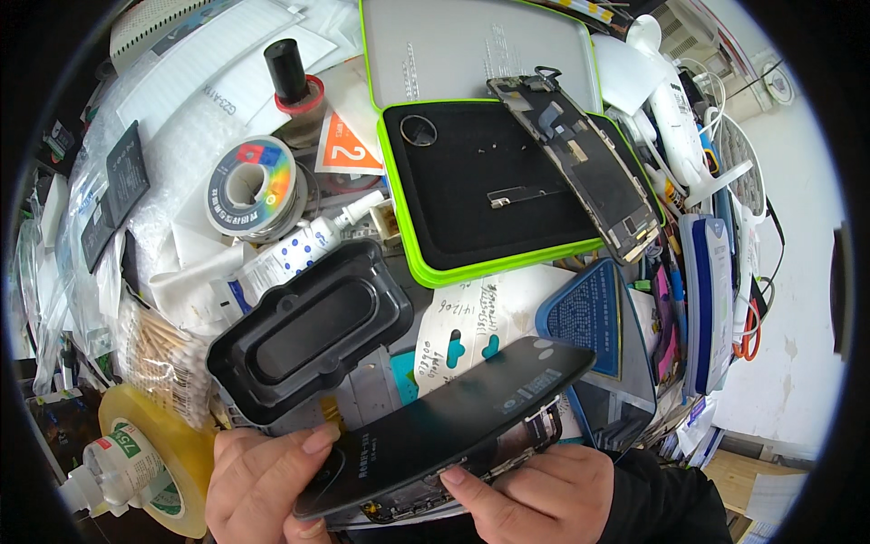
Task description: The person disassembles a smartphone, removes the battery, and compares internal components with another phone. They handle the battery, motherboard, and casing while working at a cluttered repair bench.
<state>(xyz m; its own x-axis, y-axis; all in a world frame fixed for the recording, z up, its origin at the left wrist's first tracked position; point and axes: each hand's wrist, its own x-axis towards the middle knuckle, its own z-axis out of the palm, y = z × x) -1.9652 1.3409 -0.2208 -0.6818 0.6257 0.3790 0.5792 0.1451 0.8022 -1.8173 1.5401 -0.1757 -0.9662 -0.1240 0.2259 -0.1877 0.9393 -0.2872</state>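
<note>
Close to me, a black phone back cover (pixel 453 412) is tilted over an opened phone body (pixel 517 451), whose inner parts show along the gap between them. My left hand (pixel 254 485) pinches the left end of the cover, by its round camera ring. My right hand (pixel 544 494) is closed on the near side of the phone body, its thumb or fingertip at the edge under the cover. Whether cover and body touch at the left end is hidden. Beyond lies a removed phone screen (pixel 580 159), inner side up, across the right side of a green-rimmed case (pixel 412 240).
A black plastic tray (pixel 308 335), solder spool (pixel 254 189), white tube (pixel 294 254), cotton swabs (pixel 163 354) and tape roll (pixel 186 471) crowd the left. A thin metal plate (pixel 526 195) lies in the case. Blue-edged stand (pixel 589 326) and red-handled scissors (pixel 750 331) are right.
</note>
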